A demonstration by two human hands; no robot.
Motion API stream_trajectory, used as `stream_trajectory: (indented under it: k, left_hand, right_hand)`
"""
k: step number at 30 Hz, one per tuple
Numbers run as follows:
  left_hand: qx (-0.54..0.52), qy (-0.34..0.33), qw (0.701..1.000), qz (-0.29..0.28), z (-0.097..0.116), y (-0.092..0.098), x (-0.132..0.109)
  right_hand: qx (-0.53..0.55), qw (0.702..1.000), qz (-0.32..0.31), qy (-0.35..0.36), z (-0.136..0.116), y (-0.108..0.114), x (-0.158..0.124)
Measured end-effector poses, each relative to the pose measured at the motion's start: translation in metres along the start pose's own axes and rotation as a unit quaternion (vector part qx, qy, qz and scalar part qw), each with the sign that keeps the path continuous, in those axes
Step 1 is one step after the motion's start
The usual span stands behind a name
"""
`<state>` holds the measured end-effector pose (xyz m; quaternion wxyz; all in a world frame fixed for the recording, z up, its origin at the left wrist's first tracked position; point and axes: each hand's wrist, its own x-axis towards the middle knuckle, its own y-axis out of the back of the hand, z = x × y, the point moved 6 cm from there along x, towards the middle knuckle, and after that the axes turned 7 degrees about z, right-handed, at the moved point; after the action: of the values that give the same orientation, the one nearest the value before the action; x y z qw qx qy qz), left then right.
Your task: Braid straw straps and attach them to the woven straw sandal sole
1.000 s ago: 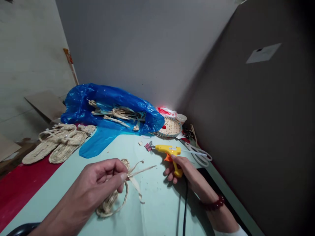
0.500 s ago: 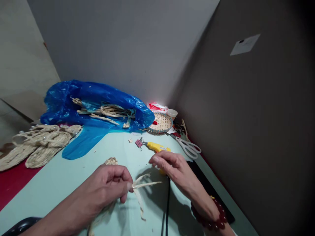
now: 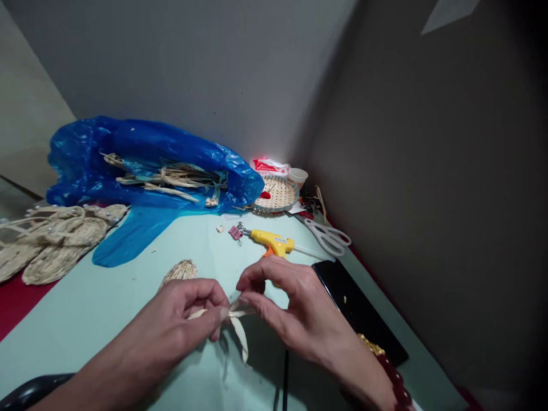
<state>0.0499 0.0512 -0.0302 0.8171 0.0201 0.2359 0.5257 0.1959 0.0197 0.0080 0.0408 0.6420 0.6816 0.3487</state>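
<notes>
My left hand pinches pale straw strips that come off a small woven straw sandal lying under it on the light green table. My right hand meets it from the right, thumb and forefinger pinched on the same strips. A yellow glue gun lies on the table just beyond my right hand, its black cord running toward me.
A blue plastic bag with loose straw lies at the back. Woven straw sandals rest at the left on red cloth. White scissors, a round woven tray, a pink binder clip and a black phone are at the right, near the dark wall.
My right hand let go of the glue gun, left it on the table and came left to pinch the straw strips. My left hand kept its hold. The view dipped down.
</notes>
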Motion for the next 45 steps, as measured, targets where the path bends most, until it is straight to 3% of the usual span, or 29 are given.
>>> stream_trajectory:
  k: [7, 12, 17, 30, 45]
  left_hand:
    - [0.002, 0.015, 1.000, -0.005, -0.002, 0.005, 0.004]
    - [-0.036, 0.037, 0.999, 0.009, -0.009, 0.009, 0.002]
    - [-0.071, 0.047, 0.996, 0.008, -0.014, 0.010, 0.000]
    - [-0.163, 0.049, 0.985, 0.021, -0.017, 0.011, 0.000]
    - [-0.250, 0.051, 0.967, 0.019, -0.018, 0.012, 0.003]
  right_hand:
    - [-0.055, 0.980, 0.008, 0.193, -0.021, -0.012, -0.007]
    - [-0.075, 0.958, 0.002, 0.277, -0.029, -0.014, -0.006]
    - [-0.117, 0.953, -0.028, 0.278, -0.037, -0.013, -0.004]
    - [-0.134, 0.955, -0.030, 0.265, -0.040, -0.013, -0.007]
    - [-0.192, 0.915, 0.018, 0.355, -0.042, -0.017, -0.011]
